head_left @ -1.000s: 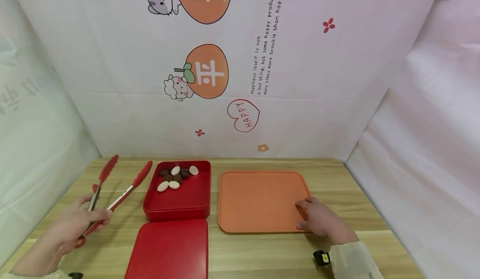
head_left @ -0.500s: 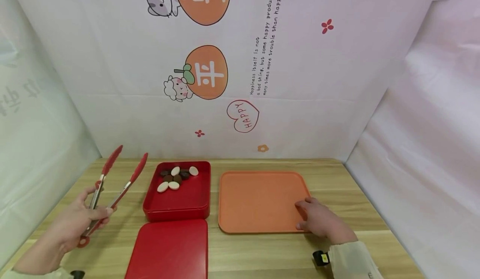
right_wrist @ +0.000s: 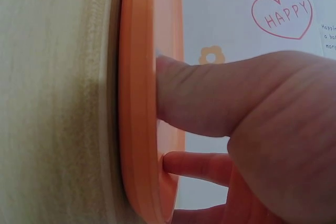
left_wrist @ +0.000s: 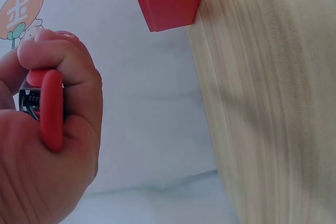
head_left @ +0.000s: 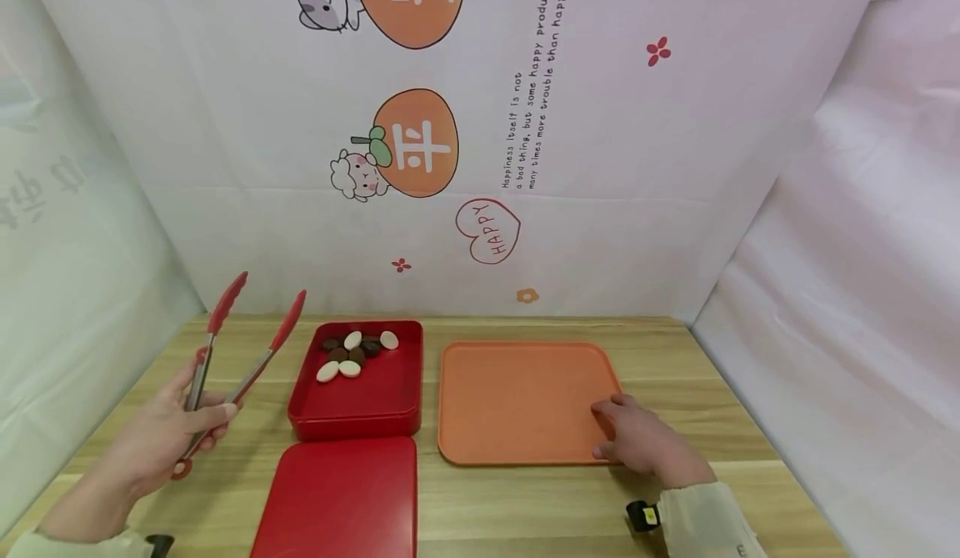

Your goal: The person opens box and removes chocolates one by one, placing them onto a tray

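Note:
My left hand (head_left: 161, 433) grips a pair of red-tipped metal tongs (head_left: 251, 379) around the handles, with their arms spread and the red tips pointing away from me. In the left wrist view, the fingers and thumb wrap the red handle end of the tongs (left_wrist: 51, 111). Right of the tips stands a red box (head_left: 390, 391) holding several white and brown oval pieces (head_left: 348, 358). My right hand (head_left: 641, 434) rests on the right side of an orange tray (head_left: 517, 404). Thumb tip and a finger touch the tray's surface (right_wrist: 139, 77) in the right wrist view.
A red lid (head_left: 341, 500) lies flat in front of the box, close against it. All of this is on a wooden table (head_left: 517, 512). A white printed cloth (head_left: 585, 249) rises behind the table, with white cloth at both sides.
My left hand has lifted slightly and moved right, carrying the tongs; their tips now sit higher in the head view. The right hand, tray, box and lid have not moved.

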Motion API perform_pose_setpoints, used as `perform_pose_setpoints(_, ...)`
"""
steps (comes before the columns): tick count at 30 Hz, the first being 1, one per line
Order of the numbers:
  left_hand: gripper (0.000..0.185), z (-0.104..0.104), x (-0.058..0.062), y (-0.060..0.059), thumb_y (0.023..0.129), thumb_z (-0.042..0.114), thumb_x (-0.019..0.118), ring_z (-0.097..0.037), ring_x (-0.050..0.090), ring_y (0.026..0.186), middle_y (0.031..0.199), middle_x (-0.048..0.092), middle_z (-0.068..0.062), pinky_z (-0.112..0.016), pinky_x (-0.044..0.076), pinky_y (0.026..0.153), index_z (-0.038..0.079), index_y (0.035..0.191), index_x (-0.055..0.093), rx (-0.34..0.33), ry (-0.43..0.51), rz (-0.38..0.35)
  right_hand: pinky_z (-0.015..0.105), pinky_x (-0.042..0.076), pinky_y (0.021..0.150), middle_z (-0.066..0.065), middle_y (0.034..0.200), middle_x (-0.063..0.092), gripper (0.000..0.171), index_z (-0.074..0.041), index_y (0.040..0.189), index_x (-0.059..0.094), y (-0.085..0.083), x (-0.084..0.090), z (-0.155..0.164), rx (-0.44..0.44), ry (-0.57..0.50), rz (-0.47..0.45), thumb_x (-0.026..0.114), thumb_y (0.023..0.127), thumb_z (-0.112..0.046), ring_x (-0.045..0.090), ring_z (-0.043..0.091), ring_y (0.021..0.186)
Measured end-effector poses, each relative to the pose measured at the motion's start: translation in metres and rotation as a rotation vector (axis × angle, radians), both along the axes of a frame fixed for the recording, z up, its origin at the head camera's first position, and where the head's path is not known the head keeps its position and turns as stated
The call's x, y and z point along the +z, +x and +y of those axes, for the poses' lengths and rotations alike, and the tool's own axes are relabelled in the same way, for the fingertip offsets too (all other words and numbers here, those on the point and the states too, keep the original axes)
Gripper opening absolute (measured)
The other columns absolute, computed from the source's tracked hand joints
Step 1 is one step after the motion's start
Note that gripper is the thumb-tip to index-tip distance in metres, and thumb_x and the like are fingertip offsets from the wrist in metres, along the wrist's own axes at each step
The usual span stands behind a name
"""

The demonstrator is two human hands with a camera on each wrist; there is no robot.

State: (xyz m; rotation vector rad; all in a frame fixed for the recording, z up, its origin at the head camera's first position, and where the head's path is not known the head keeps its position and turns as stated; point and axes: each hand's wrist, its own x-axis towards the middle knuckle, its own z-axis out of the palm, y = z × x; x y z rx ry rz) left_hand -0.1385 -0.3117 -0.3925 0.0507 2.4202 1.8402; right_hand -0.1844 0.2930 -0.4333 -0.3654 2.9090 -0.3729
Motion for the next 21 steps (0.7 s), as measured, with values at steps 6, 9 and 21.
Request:
perform_pose_setpoints(6,0.099,0.004,0.002,-0.002,0.101,0.011,0.06,-0.017,0.051,0.061,0.087,0.057,-0.011,-0.03,0.045,0.052,0.03,0.156,-0.02,0.005,-0.022,0.035,0.059,0.043,0.095,0.034,0.139,0.043,0.062,0.0,0.134,0.058,0.0,0.001,0.001,0.007,-0.002,0.006,0.082,0.083,-0.024,0.05,0.05,0.12)
perform_pose_setpoints(9,0.099,0.007,0.005,-0.001,0.102,0.012,0.059,-0.016,0.049,0.058,0.083,0.057,-0.009,-0.032,0.04,0.046,0.045,0.154,-0.019,0.018,-0.034,0.014,0.059,0.043,0.095,0.035,0.139,0.043,0.062,0.0,0.135,0.057,0.001,0.001,0.001,0.005,-0.002,0.01,0.082,0.084,-0.024,0.05,0.05,0.12)
perform_pose_setpoints(21,0.095,0.014,0.014,-0.007,0.097,0.009,0.063,-0.015,0.045,0.051,0.089,0.055,-0.014,-0.029,0.04,0.044,0.024,0.161,-0.006,-0.008,-0.204,0.042,0.059,0.042,0.095,0.035,0.139,0.043,0.062,0.0,0.135,0.058,0.001,-0.001,0.001,0.0,0.004,0.005,0.082,0.084,-0.025,0.05,0.05,0.12)
